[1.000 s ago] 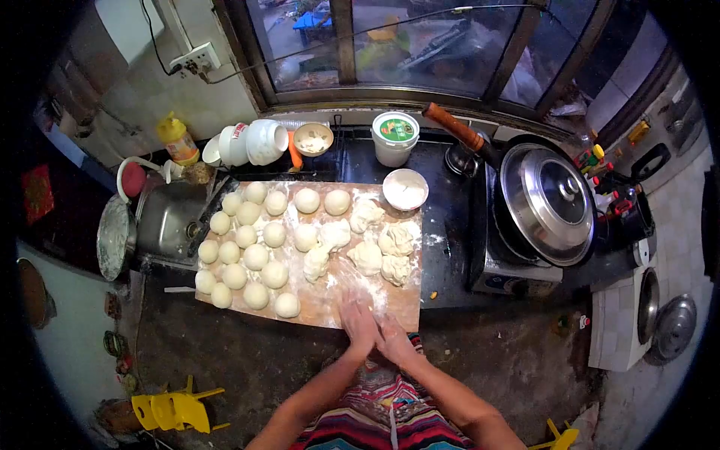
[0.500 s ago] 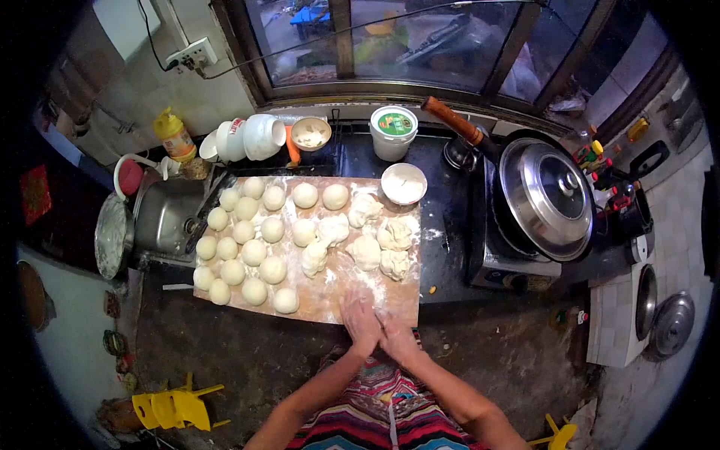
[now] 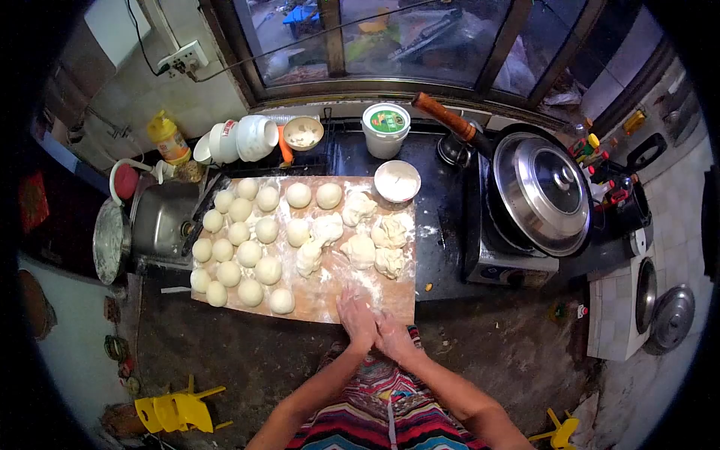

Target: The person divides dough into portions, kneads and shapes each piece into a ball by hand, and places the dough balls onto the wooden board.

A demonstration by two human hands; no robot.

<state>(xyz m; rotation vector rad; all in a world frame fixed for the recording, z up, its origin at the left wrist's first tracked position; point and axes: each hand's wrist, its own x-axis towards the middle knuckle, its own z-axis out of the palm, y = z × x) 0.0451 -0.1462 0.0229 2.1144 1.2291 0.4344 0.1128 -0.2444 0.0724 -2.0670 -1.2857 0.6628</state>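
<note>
My left hand and my right hand are pressed together at the front edge of a floured wooden board. Their fingers curl inward, and whatever lies between or beneath them is hidden. Ahead of the hands are rough, torn lumps of dough, with another twisted dough piece to their left. Many smooth round dough balls stand in loose rows over the left side of the board. A bowl of white flour touches the board's far right corner.
On the right, a lidded wok with a wooden handle sits on a stove. A white tub stands behind the flour bowl. Stacked bowls and an orange-handled tool lie at the back, and a steel sink is at left.
The whole view has shifted slightly, so the board and counter sit a little further left. My hands stay together at the board's front edge, with only a slight change of pose.
</note>
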